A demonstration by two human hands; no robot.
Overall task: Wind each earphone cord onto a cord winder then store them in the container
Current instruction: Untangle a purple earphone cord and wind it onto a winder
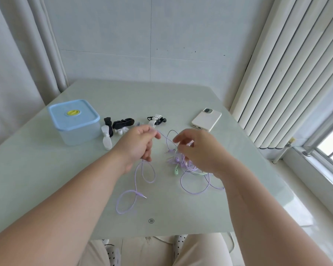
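One lilac cord [135, 179] sprawls in loose loops (unwound); winders [106, 139] lie beside the lidded container [74, 121].

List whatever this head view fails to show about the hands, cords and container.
Head view:
- Left hand grips the purple cord; curled fingers hide anything else held.
- Right hand: motion blur, grip unclear.
- Earphone tangle: right hand covers part, sets uncountable.
- Container: lid and cloudy walls hide contents.
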